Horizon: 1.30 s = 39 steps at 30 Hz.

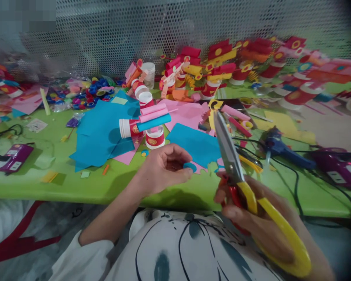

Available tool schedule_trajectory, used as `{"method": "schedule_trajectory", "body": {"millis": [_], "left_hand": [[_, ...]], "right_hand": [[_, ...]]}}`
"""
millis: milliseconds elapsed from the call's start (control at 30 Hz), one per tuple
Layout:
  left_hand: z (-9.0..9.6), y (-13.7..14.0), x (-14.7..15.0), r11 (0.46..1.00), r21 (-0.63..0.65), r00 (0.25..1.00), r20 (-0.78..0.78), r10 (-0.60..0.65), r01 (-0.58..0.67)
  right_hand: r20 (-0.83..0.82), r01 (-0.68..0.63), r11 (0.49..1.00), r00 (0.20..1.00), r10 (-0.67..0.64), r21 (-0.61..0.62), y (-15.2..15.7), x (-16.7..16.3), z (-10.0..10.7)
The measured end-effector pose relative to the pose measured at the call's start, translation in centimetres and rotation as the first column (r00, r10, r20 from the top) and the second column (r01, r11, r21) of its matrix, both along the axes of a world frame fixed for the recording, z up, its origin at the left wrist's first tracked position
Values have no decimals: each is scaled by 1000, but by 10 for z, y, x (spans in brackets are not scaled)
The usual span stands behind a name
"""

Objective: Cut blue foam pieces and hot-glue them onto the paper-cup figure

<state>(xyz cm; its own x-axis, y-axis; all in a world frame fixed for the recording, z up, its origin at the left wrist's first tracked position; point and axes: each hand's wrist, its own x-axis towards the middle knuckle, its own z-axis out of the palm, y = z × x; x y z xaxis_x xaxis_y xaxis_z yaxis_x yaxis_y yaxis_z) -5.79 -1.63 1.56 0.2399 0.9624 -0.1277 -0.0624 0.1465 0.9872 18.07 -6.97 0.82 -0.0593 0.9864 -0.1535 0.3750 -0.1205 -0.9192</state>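
My left hand pinches a small blue paper piece between thumb and fingertips, just above the table's near edge. In my right hand is a pair of scissors with yellow and red handles, the blades pointing up and away from me and lying together. Beyond my left hand stands a red and white paper cup model, with pink and blue paper rolls on top and another cup on its side. Blue paper sheets lie beside and behind it.
On the right, a blue glue gun lies with its cable by a purple power strip. Another purple strip sits at left. Several finished cup models line the back, before a perforated metal panel. Paper scraps dot the green table.
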Motion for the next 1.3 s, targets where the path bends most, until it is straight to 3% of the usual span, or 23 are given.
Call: {"method": "schedule_trajectory", "body": {"millis": [133, 367, 533, 633, 800, 1000, 1133, 1300], "left_hand": [[2, -10, 8, 1000, 18, 998, -62, -25, 26], [-5, -24, 7, 990, 79, 991, -70, -112, 117], [-21, -24, 10, 998, 20, 998, 42, -56, 55], [-31, -25, 20, 999, 12, 993, 103, 48, -50], [-36, -25, 32, 987, -23, 968, 193, 161, -159], [-41, -21, 34, 967, -114, 901, 352, 254, -228], [-43, -24, 37, 975, -126, 922, 323, 214, -183], [-46, -26, 42, 966, -30, 914, 317, 253, -257]], "right_hand": [[-186, 108, 994, 977, -103, 17, 17, -25, 3], [-181, 91, 995, 980, -81, 50, 28, -43, 5], [-261, 141, 990, 957, -129, 29, 28, -44, 0], [-327, 189, 982, 930, -171, 24, 28, -46, -6], [-288, 200, 975, 943, -166, 94, 29, -47, -8], [-359, 213, 977, 913, -194, 14, 27, -49, -11], [-447, 232, 972, 866, -225, -40, 29, -53, -15], [-415, 245, 969, 885, -210, 32, 31, -54, -16]]}}
